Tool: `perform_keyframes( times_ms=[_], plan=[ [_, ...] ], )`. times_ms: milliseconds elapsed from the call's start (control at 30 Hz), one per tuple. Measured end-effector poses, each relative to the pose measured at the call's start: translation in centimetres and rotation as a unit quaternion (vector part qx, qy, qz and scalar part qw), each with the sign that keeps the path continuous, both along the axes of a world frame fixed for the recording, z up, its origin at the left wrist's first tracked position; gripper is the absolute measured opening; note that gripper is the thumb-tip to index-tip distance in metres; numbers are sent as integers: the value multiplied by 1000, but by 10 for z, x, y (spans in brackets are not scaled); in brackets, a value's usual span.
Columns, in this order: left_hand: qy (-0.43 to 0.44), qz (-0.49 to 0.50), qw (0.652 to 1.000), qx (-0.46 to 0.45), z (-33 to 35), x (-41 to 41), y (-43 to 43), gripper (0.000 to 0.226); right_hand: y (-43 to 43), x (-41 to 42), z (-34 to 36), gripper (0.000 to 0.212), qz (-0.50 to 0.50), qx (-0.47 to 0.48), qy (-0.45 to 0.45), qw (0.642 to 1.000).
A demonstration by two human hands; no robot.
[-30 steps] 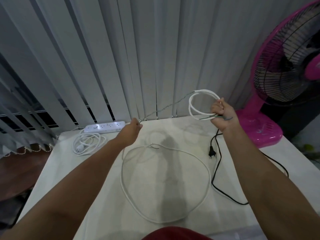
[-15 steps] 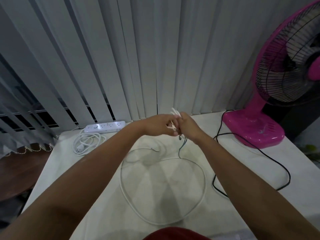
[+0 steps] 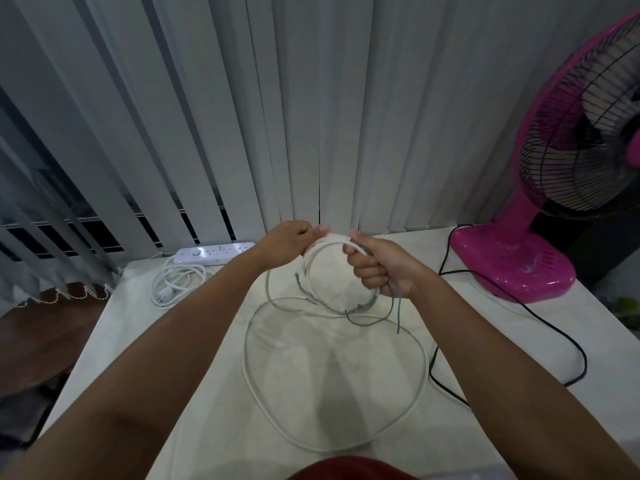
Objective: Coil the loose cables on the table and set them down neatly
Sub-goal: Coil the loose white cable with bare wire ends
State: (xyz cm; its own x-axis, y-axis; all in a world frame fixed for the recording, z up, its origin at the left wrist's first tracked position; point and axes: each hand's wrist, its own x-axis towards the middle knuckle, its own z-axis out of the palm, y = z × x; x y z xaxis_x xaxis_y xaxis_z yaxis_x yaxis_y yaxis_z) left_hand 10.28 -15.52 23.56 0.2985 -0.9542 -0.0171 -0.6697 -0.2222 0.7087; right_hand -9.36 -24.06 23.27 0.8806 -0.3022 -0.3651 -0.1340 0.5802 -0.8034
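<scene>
Both hands [image 3: 377, 266] gripping white cable [image 3: 332, 445], coiling

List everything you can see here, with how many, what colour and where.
white cable: one, white, partly coiled in both hands, the rest looped on the table
power strip: one, white, far left of the table, its cord bundled in front
fan: one, pink with a dark grille, far right
black cord: one, black, trailing from the fan base across the right side
table: one, pale, under everything
blinds: grey vertical slats behind the table
left hand: pinching the top of the coil
right hand: fist closed around the coil
</scene>
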Motion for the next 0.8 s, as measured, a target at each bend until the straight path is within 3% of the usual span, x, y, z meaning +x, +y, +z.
perform_keyframes(
  times_ms=[67, 300, 467, 567, 633, 733, 800],
  plan=[
    [44, 46, 998, -19, -8, -3, 4, 71, -6, -4, 11, 36, -47, 36, -58, 997],
    [211, 148, 965, -53, -64, -42, 11, 56, -40, -13, 48, 40, -222, 111, -232, 941],
    [197, 142, 969, -53, -112, -79, 24, 41, -61, -20, 52, 44, -388, 103, -255, 880],
    [203, 108, 973, -23, -101, -76, 22, 39, -64, -20, 44, 43, -467, -2, -155, 871],
    [118, 18, 992, 49, -79, -75, 13, 39, -61, -15, 35, 42, -484, -118, -67, 864],
    [-10, -127, 982, 138, -42, -77, -1, 42, -52, -2, 22, 41, -436, -323, 52, 838],
    [-17, -153, 975, 161, -19, -79, -7, 44, -44, 5, 10, 43, -375, -461, 119, 795]
  ],
)
